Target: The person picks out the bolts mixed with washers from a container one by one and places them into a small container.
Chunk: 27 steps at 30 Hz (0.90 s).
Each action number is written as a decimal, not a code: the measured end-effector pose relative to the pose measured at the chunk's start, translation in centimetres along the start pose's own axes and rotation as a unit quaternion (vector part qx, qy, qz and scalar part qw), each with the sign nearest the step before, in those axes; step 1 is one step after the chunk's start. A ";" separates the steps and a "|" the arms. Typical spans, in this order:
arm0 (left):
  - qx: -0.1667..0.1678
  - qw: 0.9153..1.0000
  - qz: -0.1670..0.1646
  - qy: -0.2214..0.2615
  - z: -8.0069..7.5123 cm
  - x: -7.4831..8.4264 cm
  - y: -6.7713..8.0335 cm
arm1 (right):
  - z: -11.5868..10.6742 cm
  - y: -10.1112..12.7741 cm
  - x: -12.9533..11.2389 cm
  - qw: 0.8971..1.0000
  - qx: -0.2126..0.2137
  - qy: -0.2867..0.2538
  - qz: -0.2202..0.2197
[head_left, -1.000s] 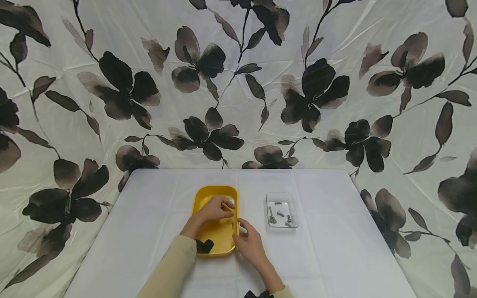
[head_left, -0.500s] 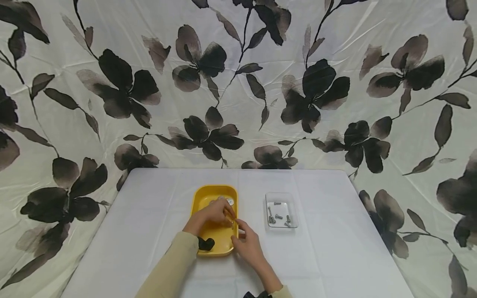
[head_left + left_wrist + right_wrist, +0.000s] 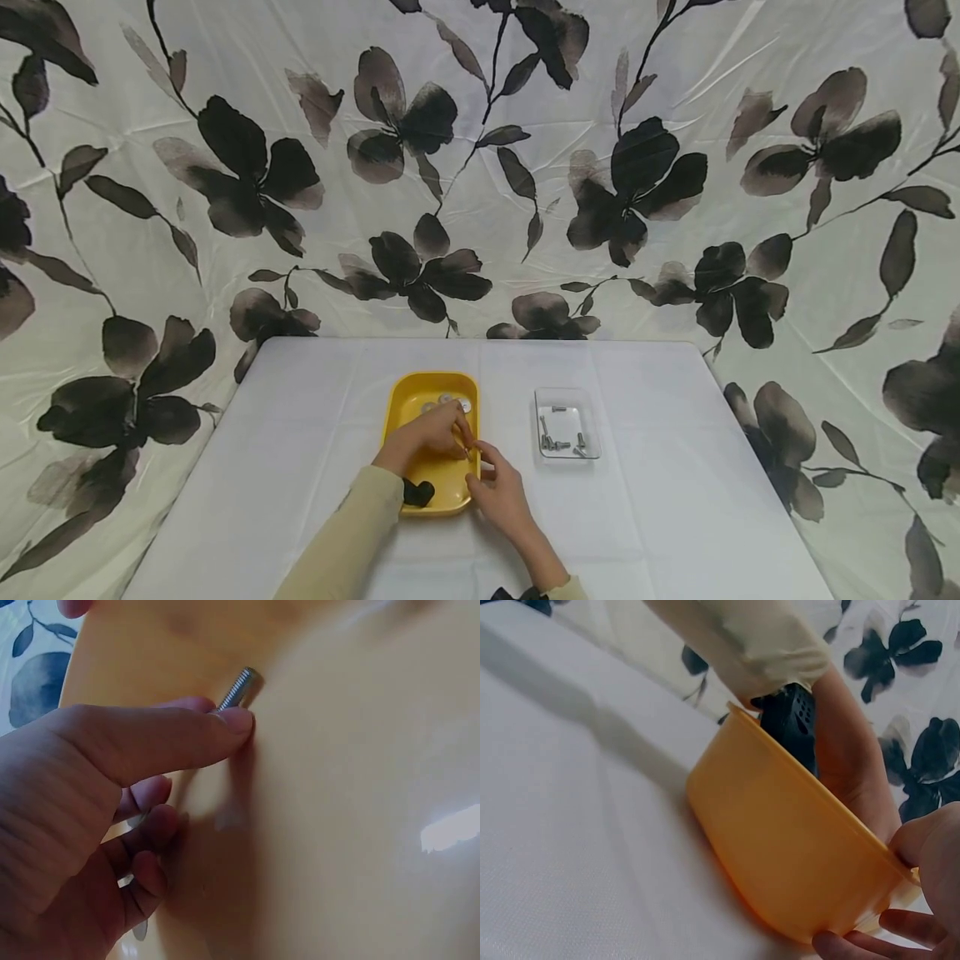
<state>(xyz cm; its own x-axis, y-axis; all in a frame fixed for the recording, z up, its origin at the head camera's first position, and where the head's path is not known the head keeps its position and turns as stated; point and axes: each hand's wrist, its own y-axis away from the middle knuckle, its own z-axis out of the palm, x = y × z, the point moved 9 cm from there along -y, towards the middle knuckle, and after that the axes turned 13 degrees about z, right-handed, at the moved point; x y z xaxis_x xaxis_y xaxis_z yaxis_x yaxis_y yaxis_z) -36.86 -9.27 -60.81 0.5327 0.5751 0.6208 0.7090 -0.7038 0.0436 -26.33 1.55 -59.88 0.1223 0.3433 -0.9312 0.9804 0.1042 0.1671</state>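
In the head view, my left hand [image 3: 441, 429] reaches into the yellow tray [image 3: 431, 496] near its right wall. Its thumb and index finger pinch a threaded bolt [image 3: 238, 688], whose tip pokes out past the thumb in the left wrist view; the other fingers curl loosely below. Several round washers [image 3: 465, 406] lie at the tray's far end, partly hidden by this hand. My right hand [image 3: 501, 493] holds the tray's right side, with the thumb at the rim and fingers [image 3: 911, 924] against the outer wall.
To the right of the tray, a clear plastic box [image 3: 592, 417] holds several metal bolts [image 3: 581, 443]. Both stand on a white-covered table [image 3: 660, 500]. A floral cloth [image 3: 525, 208] hangs behind the table's far edge.
My left hand has come nearer to me along the tray's right wall and has taken hold of the bolt lying there. One bolt in the clear box has slid toward the near side. My right hand stays put.
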 end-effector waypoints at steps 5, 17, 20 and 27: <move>0.010 0.999 -0.010 -0.030 -0.4 -0.8 0.3 | 0.0 0.1 0.0 1.000 0.000 -0.001 0.001; 0.027 0.999 -0.010 0.016 -1.0 -1.6 0.5 | 0.0 0.1 0.0 1.000 -0.004 -0.009 0.000; 0.029 0.999 -0.013 0.019 -1.1 -1.5 0.7 | 0.0 0.0 0.1 1.000 -0.003 -0.005 0.005; 0.046 0.999 -0.019 0.022 -1.7 -1.3 1.1 | 0.0 0.0 0.1 1.000 -0.003 -0.009 0.006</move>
<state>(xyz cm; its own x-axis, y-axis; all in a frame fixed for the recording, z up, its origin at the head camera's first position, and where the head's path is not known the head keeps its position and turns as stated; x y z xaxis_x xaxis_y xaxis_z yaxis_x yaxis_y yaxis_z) -37.56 -11.52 -60.21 0.4853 0.5798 0.6545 0.7689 -0.6393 -0.0038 -26.29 1.56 -59.96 0.1366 0.3272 -0.9350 0.9779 0.1060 0.1800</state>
